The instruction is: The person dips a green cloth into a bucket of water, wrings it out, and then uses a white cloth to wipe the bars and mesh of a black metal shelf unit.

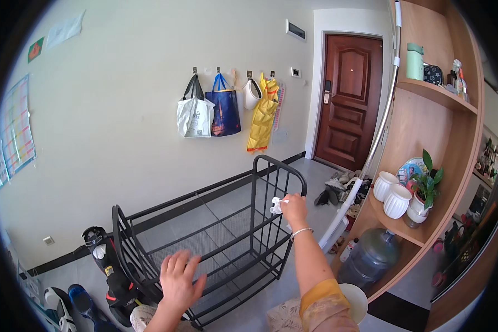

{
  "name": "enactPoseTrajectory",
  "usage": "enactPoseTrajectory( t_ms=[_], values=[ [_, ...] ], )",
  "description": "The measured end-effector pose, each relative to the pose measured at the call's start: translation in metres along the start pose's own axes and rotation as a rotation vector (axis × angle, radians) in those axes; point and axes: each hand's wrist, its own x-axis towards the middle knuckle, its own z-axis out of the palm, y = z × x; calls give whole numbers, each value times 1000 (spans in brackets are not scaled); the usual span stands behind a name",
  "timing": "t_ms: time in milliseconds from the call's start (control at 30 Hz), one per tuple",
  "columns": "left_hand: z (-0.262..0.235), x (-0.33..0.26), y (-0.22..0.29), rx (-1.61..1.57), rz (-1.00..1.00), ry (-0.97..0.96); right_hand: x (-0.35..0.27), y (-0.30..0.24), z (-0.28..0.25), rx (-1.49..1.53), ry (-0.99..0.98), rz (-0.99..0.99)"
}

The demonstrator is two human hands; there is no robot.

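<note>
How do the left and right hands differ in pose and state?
The left hand is open with fingers spread; the right hand is closed on a crumpled white cloth or tissue. The left wrist shows no bracelet; the right wears a pale bracelet. The left hand sits lower in the picture than the right. Both are ungloved, near the black rack.

Bright, even indoor light, src unclear; soft shadows; sheen on door (pixel 349 102) & water jug (pixel 373 254); blk rack (pixel 207 246) fairly sharp; fisheye bends shelf unit (pixel 437 127), dk vignette at rim
</note>
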Motion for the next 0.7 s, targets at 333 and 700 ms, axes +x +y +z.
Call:
enactPoseTrajectory(
  t_ms=[333, 700],
  values=[
    [11, -11, -44, 16, -6, 43, -55, -11, -47, 49, 62, 58],
    [19, 17, -2, -48, 124, -266, -150, -79, -92, -103, -4, -265]
  ],
)
